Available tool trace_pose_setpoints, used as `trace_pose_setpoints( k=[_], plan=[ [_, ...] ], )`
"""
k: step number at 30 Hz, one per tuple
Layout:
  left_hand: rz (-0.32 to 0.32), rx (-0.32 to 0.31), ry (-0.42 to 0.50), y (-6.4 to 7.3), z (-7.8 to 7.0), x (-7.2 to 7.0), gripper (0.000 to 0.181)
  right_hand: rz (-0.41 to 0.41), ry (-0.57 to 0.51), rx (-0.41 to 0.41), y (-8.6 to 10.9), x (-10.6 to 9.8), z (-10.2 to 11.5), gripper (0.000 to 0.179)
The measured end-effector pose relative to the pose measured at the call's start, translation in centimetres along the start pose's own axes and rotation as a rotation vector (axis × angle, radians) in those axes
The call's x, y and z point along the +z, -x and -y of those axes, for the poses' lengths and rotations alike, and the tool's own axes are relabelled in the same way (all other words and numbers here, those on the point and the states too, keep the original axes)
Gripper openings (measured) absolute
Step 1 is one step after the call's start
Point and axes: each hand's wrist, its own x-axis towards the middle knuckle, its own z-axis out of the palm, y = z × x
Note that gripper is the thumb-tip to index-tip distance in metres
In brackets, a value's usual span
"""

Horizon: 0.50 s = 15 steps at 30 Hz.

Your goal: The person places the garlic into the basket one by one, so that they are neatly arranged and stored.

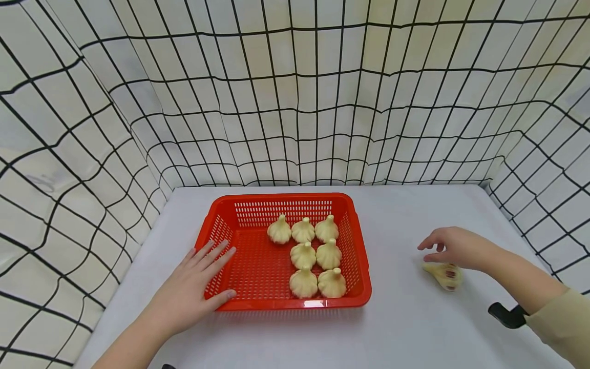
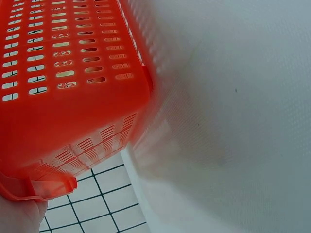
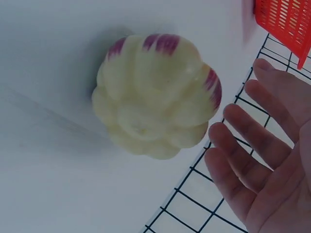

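A red plastic basket (image 1: 258, 303) stands on the white table, with several pale garlic bulbs (image 1: 303, 256) grouped toward its right side. My left hand (image 1: 193, 292) lies spread over the basket's left edge, fingers straight. In the left wrist view, part of that hand (image 2: 22, 216) shows under the basket's rim (image 2: 48, 189). To the right, a garlic bulb with purple streaks (image 1: 446, 277) lies on its side on the table. My right hand (image 1: 461, 248) hovers right over it, fingers loosely bent. In the right wrist view, those fingers (image 3: 243, 160) are beside the streaked bulb, holding nothing.
A black wire grid (image 1: 318, 102) backed by pale sheeting rises behind the table and along both sides. The white tabletop (image 1: 396, 215) stretches between the basket and the streaked bulb. A black strap (image 1: 507, 315) sits by the right wrist.
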Motion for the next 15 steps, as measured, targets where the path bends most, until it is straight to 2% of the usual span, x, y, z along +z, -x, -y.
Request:
trace_pose_setpoints(
  k=[6, 9, 15],
  plan=[
    [0.004, -0.008, 0.003, 0.0, -0.1, -0.1, 0.084, 0.089, -0.004, 0.115, -0.4, 0.9, -0.5, 0.03],
    [0.006, -0.012, 0.004, 0.0, -0.1, -0.1, 0.084, 0.122, -0.002, 0.124, -0.5, 1.2, -0.6, 0.031],
    [0.01, -0.014, 0.004, 0.0, -0.2, -0.1, 0.084, 0.133, 0.04, 0.118, -0.8, 1.9, -0.8, 0.027]
  ],
)
